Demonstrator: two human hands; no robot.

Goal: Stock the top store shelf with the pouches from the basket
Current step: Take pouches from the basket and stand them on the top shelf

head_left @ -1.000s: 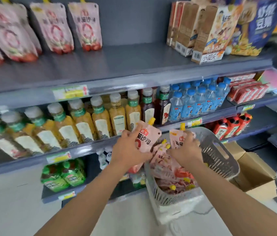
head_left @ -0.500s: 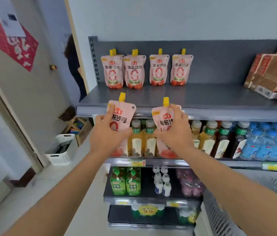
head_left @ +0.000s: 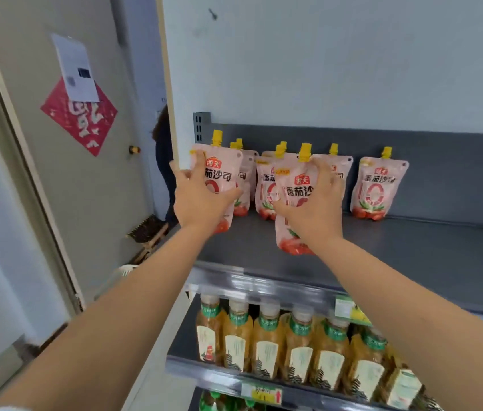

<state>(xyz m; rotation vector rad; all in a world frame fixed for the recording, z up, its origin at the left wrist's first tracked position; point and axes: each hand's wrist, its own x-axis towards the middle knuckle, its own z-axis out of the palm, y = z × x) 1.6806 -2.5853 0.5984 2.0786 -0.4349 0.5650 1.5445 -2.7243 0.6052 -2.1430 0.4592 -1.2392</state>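
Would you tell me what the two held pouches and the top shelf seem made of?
The left pouch and right pouch: seemingly flexible plastic film, glossy, with printed faces and sealed flat edges. The top shelf: probably painted metal, matte grey, thin and flat.

Head-worn view, facing forward, close to top shelf (head_left: 382, 256)

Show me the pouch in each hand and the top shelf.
left-hand pouch (head_left: 223, 172), head view, on its printed front.
right-hand pouch (head_left: 297, 187), head view, on its printed front.
top shelf (head_left: 412, 255), head view, on its bare deck.
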